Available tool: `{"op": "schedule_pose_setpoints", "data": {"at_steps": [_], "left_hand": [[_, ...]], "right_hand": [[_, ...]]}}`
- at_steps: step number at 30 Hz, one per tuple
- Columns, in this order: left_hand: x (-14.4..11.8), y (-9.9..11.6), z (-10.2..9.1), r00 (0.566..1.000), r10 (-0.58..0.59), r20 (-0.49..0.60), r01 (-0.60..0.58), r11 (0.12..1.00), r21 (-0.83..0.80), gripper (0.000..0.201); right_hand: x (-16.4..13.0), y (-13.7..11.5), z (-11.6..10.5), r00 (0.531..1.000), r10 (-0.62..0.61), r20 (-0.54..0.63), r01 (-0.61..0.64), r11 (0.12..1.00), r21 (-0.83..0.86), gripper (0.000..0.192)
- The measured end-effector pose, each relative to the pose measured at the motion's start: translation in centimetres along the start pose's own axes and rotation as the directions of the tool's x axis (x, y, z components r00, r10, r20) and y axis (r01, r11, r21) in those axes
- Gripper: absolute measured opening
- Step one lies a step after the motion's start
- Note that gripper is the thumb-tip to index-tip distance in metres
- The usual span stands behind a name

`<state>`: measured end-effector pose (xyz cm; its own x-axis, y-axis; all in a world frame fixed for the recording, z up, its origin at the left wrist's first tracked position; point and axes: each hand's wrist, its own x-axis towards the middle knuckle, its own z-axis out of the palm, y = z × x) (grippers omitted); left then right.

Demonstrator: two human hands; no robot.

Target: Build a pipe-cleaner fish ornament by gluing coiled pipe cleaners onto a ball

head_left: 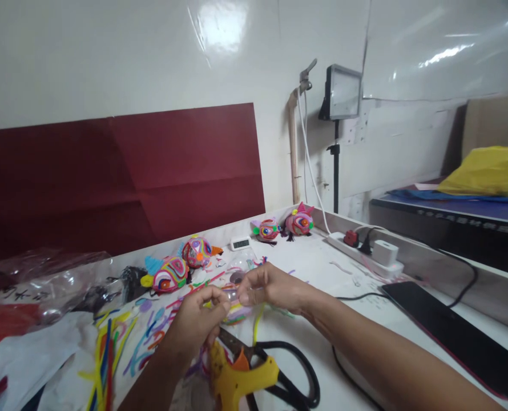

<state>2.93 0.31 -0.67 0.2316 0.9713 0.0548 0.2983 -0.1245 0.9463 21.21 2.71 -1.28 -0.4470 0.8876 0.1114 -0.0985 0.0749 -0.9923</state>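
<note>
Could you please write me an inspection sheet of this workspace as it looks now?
Surface: white table, strewn with coloured scraps.
Job's things: small clear ball with coloured strips, pinched between both hands.
Clutter: pipe cleaners, four bright figures, scissors, yellow glue gun, plastic bags, small clock, dark tablet.
Grips: left hand and right hand both closed on the ball.
Cables: power strip with plugs; black cable across the table.
Surroundings: white wall, dark red sheet, small screen on a stand, yellow bag.
</note>
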Motion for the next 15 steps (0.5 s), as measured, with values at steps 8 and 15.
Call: {"op": "schedule_pose_setpoints", "data": {"at_steps": [8, 15], "left_hand": [[0.3, -0.7, -0.2, 1.0, 0.001, 0.018, 0.0, 0.998, -0.057, 0.02], [0.4, -1.0, -0.1, 0.999, -0.009, 0.041, 0.015, 0.986, -0.165, 0.021]], "right_hand": [[-0.2, -0.3, 0.0, 1.0, -0.003, -0.005, 0.004, 0.999, 0.033, 0.035], [-0.4, -0.2, 0.0, 1.0, -0.009, 0.02, 0.009, 1.0, 0.024, 0.034]]}}
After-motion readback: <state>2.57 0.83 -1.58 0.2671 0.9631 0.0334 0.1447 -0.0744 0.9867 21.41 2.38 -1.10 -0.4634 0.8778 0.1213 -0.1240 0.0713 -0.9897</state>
